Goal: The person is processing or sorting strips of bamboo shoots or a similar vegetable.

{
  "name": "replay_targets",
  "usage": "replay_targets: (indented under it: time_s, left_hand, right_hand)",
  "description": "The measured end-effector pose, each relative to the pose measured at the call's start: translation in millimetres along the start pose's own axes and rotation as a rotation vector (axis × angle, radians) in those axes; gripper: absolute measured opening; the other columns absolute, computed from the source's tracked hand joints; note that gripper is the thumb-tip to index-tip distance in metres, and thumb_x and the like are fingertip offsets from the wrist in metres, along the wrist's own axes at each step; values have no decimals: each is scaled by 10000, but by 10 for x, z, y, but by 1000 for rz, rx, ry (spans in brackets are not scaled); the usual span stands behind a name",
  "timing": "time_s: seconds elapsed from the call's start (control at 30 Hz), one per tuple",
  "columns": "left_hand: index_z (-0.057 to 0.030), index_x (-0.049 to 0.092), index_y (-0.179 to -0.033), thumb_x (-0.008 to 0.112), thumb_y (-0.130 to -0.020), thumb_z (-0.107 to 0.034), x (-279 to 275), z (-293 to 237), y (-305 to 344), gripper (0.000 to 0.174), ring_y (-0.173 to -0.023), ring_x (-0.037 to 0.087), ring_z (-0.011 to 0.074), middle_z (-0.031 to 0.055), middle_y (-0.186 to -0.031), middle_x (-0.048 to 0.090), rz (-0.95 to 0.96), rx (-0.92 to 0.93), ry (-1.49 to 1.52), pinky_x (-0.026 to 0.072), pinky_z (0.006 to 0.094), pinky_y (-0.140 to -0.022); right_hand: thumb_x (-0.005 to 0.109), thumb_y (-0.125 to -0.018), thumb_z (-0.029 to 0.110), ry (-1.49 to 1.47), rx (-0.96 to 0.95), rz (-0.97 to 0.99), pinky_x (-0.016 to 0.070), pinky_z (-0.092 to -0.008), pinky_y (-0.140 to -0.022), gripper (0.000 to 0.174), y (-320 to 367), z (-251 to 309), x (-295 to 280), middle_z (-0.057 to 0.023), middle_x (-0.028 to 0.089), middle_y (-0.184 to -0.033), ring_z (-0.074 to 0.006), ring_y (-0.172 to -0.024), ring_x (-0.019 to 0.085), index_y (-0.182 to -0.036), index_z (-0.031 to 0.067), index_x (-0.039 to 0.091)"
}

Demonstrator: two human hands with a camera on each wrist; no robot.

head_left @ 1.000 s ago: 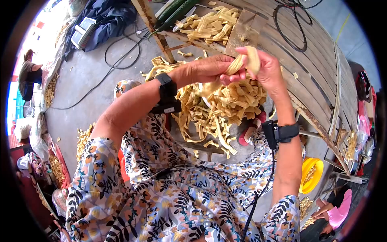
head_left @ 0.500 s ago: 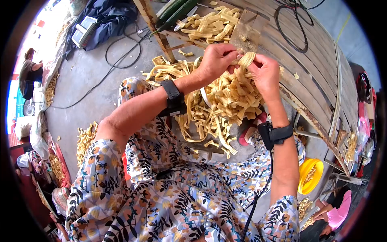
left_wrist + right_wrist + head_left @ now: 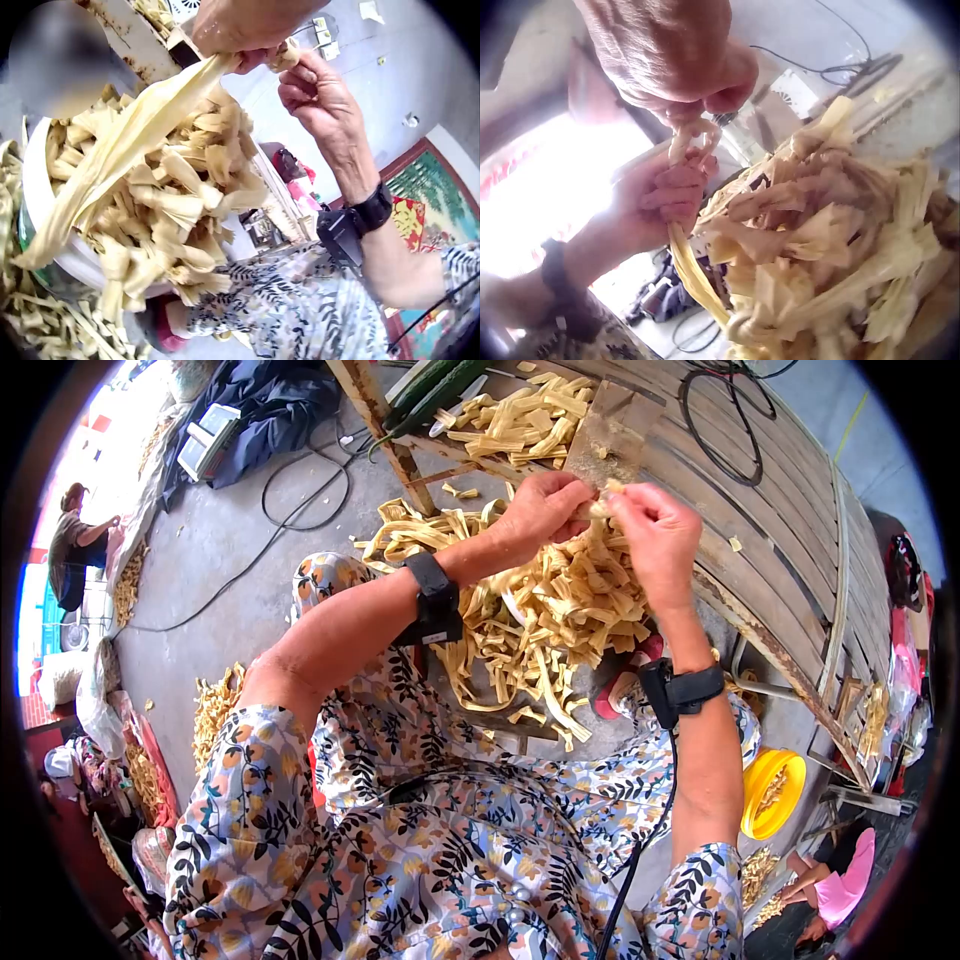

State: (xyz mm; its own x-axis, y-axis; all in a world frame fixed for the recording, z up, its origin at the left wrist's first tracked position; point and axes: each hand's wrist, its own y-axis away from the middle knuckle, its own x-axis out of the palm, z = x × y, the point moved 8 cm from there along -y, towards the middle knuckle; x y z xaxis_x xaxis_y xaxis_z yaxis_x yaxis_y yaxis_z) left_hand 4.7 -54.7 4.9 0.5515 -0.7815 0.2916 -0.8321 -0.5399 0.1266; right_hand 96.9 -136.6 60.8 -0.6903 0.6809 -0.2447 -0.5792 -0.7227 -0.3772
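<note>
Above the heap, my left hand [image 3: 545, 510] pinches a long pale yellow tofu-skin strip [image 3: 142, 127], whose tail hangs down over the pile. My right hand [image 3: 660, 545] faces it close by and pinches the strip's other end between thumb and fingers. In the right wrist view a small loop [image 3: 709, 133] of the strip shows between the two hands. Below them, knotted tofu-skin pieces [image 3: 590, 600] are heaped over a white-rimmed tub [image 3: 34, 172], much of which they hide. Longer strips [image 3: 400, 530] lie beside the tub.
A slatted wooden platform [image 3: 780, 540] with a board [image 3: 605, 445] and more strips [image 3: 530, 420] stands beyond the hands. Green cucumber-like vegetables [image 3: 435, 395] lie near its rusty post [image 3: 375, 430]. A yellow bucket [image 3: 785, 770] stands at right; other people sit at both sides.
The strip went from a wide loop held up between the hands to a small bunched knot at the fingertips. Both hands stay close together; the right has turned its back upward.
</note>
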Motion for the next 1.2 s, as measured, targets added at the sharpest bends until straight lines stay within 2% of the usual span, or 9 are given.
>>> replay_targets:
  time_s: [0.07,0.23,0.4,0.53,0.67,0.77,0.9,1.03,1.2]
  left_hand:
    - [-9,548,-901,528,-864,-275,45,105,23,269,-469,260,28,-60,-589,342,-11,-173,204,217,175,-424]
    - [12,579,-940,505,-884,-294,94,-26,112,320,-494,267,16,-69,-598,344,201,-93,-43,207,166,-440]
    - [-26,535,-863,455,-913,-261,93,67,157,252,-455,232,11,-90,-553,300,385,-227,235,192,167,-421]
    - [-72,488,-818,428,-925,-251,165,93,152,217,-433,203,6,-109,-535,273,433,-312,362,185,163,-415]
    - [-79,486,-807,419,-927,-256,128,102,87,224,-431,197,10,-115,-536,267,441,-335,385,179,163,-416]
    - [-85,479,-798,414,-926,-257,84,59,78,225,-433,190,9,-120,-541,266,398,-321,316,175,165,-420]
    - [-37,537,-817,434,-915,-272,-38,-110,-3,275,-476,288,30,-68,-551,362,324,-158,-122,241,186,-447]
    - [-23,597,-851,488,-891,-205,-317,-418,-303,216,-561,490,56,-16,-623,519,246,202,-688,414,195,-529]
    - [-19,631,-879,517,-860,-155,-472,-612,-675,178,-524,381,34,-50,-583,426,20,265,-612,307,181,-462]
  right_hand:
    - [675,-728,66,-140,171,-92,276,-172,-429,64,-114,-161,-241,67,507,-579,-3,-493,379,-742,11,645]
    - [713,-704,96,-273,375,-179,244,-170,-433,114,-157,-302,-440,74,475,-561,-1,-483,336,-726,11,640]
    - [672,-766,289,-225,577,179,403,-131,-517,320,-47,-375,-173,13,595,-771,-34,-655,537,-990,71,604]
    - [674,-753,192,-446,556,378,357,-123,-478,251,30,-320,190,27,561,-707,-21,-572,487,-948,47,611]
    - [642,-746,83,-559,439,217,245,-156,-418,113,-52,-270,124,33,529,-658,-3,-513,387,-835,16,620]
    - [643,-744,78,-530,485,130,253,-153,-421,119,-64,-318,30,29,524,-657,-6,-510,388,-841,12,619]
    - [672,-741,99,-576,533,163,255,-149,-419,154,-112,-403,65,29,505,-639,-9,-503,382,-851,6,616]
    - [671,-763,139,-656,558,-39,281,-139,-406,131,-404,-561,-152,7,508,-628,-18,-486,397,-777,32,596]
    - [662,-773,151,-718,508,-155,363,-159,-427,157,-653,-717,-136,-32,551,-658,-41,-499,441,-720,39,567]
